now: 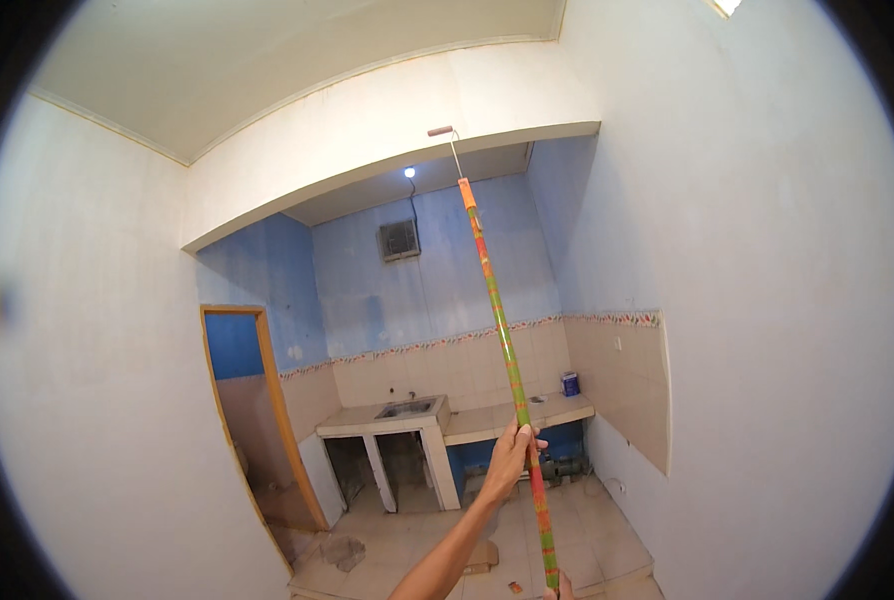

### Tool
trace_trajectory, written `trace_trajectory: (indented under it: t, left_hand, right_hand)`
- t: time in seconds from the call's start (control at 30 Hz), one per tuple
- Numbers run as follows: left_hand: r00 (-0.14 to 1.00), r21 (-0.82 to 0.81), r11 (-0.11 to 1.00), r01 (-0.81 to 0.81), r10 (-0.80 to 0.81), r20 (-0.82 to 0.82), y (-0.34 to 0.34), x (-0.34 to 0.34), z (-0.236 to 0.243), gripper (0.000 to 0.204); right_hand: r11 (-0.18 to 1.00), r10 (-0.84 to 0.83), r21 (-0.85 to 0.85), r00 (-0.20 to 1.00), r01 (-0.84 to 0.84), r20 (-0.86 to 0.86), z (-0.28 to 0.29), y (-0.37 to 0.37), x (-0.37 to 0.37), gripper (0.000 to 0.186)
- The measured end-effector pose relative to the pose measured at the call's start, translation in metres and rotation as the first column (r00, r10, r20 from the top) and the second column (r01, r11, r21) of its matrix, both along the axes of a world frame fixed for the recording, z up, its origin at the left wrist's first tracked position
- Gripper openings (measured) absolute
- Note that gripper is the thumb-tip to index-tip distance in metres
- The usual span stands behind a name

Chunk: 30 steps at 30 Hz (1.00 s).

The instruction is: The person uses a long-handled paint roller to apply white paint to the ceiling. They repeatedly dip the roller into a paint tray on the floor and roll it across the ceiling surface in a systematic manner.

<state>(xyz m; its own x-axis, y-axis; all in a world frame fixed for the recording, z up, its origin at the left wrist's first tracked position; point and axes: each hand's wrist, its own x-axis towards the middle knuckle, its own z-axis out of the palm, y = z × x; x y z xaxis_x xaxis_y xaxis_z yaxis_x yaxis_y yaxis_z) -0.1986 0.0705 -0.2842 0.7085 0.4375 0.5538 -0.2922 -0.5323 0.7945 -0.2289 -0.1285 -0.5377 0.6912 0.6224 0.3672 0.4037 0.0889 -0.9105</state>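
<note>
My left hand (510,455) grips the middle of a long green, red and orange striped pole (501,330), its forearm coming from the lower edge. My right hand (559,587) is closed round the pole's lower end at the bottom edge, partly cut off. A small paint roller (440,131) on a wire handle tops the pole, in front of a white beam (347,115) near its lower edge; I cannot tell whether it touches the surface.
Beyond the beam are a sink (412,408) in a tiled counter (467,431), a blue container (570,383), a lit bulb (409,172) and a vent (399,240). An orange-framed doorway (265,360) is at the left. A brown piece (480,557) lies on the tiled floor (417,545).
</note>
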Motion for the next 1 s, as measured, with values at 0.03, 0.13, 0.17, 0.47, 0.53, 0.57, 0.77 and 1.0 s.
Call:
trace_trajectory:
  t: [0.03, 0.13, 0.17, 0.47, 0.53, 0.57, 0.77, 1.0]
  left_hand:
    - [1.0, -0.055, 0.998, -0.002, 0.004, 0.029, -0.006, -0.001, -0.002, 0.037]
    - [0.997, -0.168, 0.986, 0.014, -0.001, 0.075, -0.023, 0.001, -0.011, 0.03]
    - [0.998, -0.172, 0.985, 0.034, -0.024, 0.061, -0.024, -0.002, -0.016, 0.032]
    - [0.982, -0.151, 0.973, 0.177, -0.165, 0.087, -0.059, -0.015, -0.005, 0.041]
    - [0.978, -0.132, 0.971, 0.199, -0.189, 0.084, -0.057, -0.012, -0.003, 0.045]
    - [0.978, -0.137, 0.97, 0.199, -0.189, 0.085, -0.054, -0.011, -0.004, 0.046]
    - [0.987, -0.114, 0.981, 0.155, -0.148, 0.07, -0.054, -0.009, 0.006, 0.05]
    - [0.988, 0.19, 0.97, -0.152, 0.145, 0.05, -0.075, -0.011, -0.033, 0.066]
  right_hand:
    - [1.0, 0.019, 0.001, 0.999, -0.019, -0.051, -0.012, -0.005, -0.005, 0.046]
    - [0.997, 0.079, 0.02, 0.978, -0.077, -0.195, -0.056, -0.01, -0.012, 0.043]
    - [0.995, 0.055, 0.091, 0.992, -0.044, -0.117, -0.068, -0.009, -0.016, 0.043]
    - [0.998, 0.025, 0.059, 0.994, -0.019, -0.109, -0.059, -0.019, -0.03, 0.042]
    - [0.998, 0.023, 0.061, 0.995, -0.017, -0.098, -0.055, -0.02, -0.032, 0.042]
    - [0.998, 0.023, 0.062, 0.995, -0.017, -0.095, -0.053, -0.02, -0.032, 0.041]
    - [0.997, 0.005, 0.08, 0.998, 0.0, -0.07, -0.034, -0.024, -0.029, 0.041]
    - [0.979, -0.054, 0.197, 0.997, 0.041, 0.061, 0.0, -0.017, -0.008, 0.042]
